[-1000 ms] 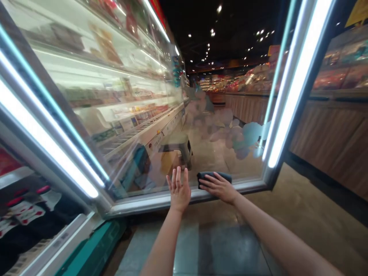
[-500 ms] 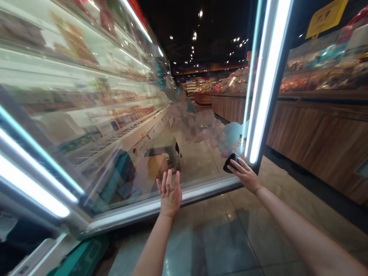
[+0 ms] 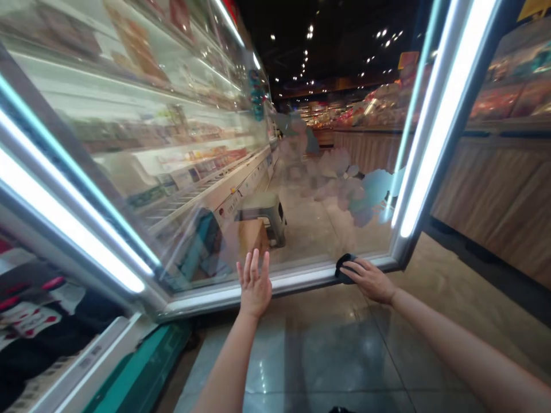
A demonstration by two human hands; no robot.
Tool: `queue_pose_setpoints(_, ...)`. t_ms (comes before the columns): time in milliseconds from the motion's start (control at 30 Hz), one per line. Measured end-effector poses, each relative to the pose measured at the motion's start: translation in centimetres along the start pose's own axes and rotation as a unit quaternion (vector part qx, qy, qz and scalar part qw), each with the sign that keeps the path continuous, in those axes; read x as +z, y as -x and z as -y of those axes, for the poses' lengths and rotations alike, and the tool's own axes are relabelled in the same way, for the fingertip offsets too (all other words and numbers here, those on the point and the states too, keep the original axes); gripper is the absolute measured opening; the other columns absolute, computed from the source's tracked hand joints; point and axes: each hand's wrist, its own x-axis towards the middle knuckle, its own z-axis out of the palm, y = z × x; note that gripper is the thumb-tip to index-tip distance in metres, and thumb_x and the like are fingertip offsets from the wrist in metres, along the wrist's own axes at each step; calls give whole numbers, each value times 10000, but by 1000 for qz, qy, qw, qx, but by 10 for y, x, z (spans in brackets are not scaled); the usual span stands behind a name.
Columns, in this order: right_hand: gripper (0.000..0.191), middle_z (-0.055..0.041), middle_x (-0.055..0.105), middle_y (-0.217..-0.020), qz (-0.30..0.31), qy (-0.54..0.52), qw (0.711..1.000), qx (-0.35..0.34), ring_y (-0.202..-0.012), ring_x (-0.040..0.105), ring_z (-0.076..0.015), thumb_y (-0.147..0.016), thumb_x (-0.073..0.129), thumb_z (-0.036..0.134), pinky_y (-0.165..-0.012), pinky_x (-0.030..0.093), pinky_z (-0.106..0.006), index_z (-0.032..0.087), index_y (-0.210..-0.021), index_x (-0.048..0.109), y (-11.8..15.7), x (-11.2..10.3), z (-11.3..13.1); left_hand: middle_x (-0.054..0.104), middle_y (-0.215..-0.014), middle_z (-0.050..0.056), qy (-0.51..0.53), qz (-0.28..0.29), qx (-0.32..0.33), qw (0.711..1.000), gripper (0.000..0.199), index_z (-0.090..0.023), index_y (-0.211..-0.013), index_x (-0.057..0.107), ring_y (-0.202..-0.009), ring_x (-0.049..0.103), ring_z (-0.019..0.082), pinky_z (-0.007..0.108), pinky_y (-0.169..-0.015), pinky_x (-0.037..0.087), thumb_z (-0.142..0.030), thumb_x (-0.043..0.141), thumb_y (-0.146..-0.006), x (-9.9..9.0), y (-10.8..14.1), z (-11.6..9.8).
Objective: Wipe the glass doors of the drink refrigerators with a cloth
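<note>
A glass door (image 3: pixel 310 223) with brightly lit edges stands in front of me. My left hand (image 3: pixel 255 289) is open, palm toward the door, fingers pointing up at the lower glass and the wrist below the pale bottom rail (image 3: pixel 297 279). Whether its palm presses on the door is hard to tell. My right hand (image 3: pixel 373 280) has its fingers over a small black cloth (image 3: pixel 344 268), which lies against the rail and the lowest strip of glass, left of the bottom right corner. The fingers hide part of the cloth.
Through the glass show a grey-green stool (image 3: pixel 269 206), a brown cardboard box (image 3: pixel 253 234) and lit shelves (image 3: pixel 172 132) of goods. Wood-panelled counters (image 3: pixel 486 201) run along the right. A teal-edged cabinet base (image 3: pixel 142 367) is at lower left, above floor tiles (image 3: pixel 327 355).
My right hand has brought the cloth down from the glass by the right edge to the bottom rail, farther from the corner. The door has shifted rightward in view; my left hand stays raised.
</note>
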Motion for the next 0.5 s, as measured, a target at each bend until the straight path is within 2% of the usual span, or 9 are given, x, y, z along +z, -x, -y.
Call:
queue_pose_setpoints(133,646,-121,592,-1423,-4,-29,999,-45,-1228,502,-305,-802,576,112,-1027,428,-450,212,-1440,556,-45,5,54,166,-1698,123,-11,11,-26,1000,883,-271,-1621,176,-1552,197,336,598,-1267,110,-83,564,-851,-9,16,24)
queue_pose_setpoints(267,555,-106,593,-1437,-26,-41,996,-69,-1219,516,-293,-885,564,140,-997,438,-432,232,-1433,555,-93,18,116,167,-1696,136,-34,3,-44,998,865,-253,-1618,207,-1558,174,332,599,-1265,120,-69,557,-849,-19,26,44)
queue_pose_setpoints(400,441,-87,605,-1434,-70,-59,993,-80,-1209,531,-275,-970,527,179,-964,464,-433,244,-1405,566,-147,34,183,192,-1687,156,-52,3,-40,998,832,-222,-1611,237,-1562,162,324,591,-1265,134,-73,554,-856,-26,34,60)
queue_pose_setpoints(500,379,-86,586,-1458,-69,-91,988,-102,-1239,524,-271,-1002,525,239,-950,481,-461,257,-1378,570,-183,42,222,195,-1686,156,-53,15,-34,998,801,-227,-1608,248,-1559,175,322,584,-1265,143,-100,551,-878,-27,40,67)
